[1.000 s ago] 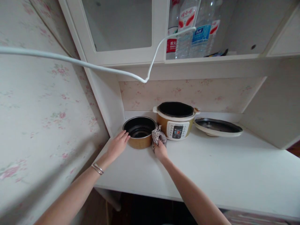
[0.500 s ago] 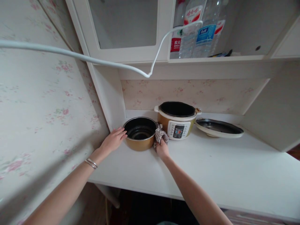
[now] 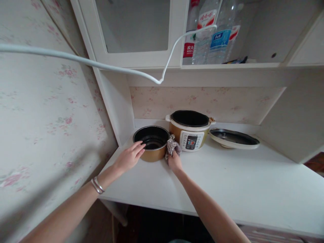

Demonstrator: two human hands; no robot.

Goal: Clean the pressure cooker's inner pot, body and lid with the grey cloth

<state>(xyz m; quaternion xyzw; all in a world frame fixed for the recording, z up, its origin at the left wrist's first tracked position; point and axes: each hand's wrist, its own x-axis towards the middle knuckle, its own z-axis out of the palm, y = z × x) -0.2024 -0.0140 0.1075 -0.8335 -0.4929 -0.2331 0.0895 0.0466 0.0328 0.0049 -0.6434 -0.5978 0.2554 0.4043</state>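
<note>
A gold inner pot [image 3: 154, 155] with a black inside stands on the white counter. My left hand [image 3: 129, 156] is at its near left rim, fingers stretched out and reaching over the edge; whether they touch it I cannot tell. My right hand [image 3: 174, 162] grips a crumpled, patterned cloth [image 3: 173, 145] against the pot's right side. Just behind the cloth is a white and gold electric cooker [image 3: 175, 131] with its top uncovered and a control panel in front. The cooker's lid [image 3: 234, 144] lies upside down to its right.
The white counter [image 3: 227, 182] meets a flowered wall [image 3: 58, 101] on the left. Above hangs a cabinet [image 3: 136, 59] whose open shelf holds several plastic bottles [image 3: 220, 40]. A white cable-like arm [image 3: 113, 68] crosses the upper view.
My left hand has moved right and nearer along the pot's rim, from its left side to its front left. My right hand stays at the pot's right side with the cloth.
</note>
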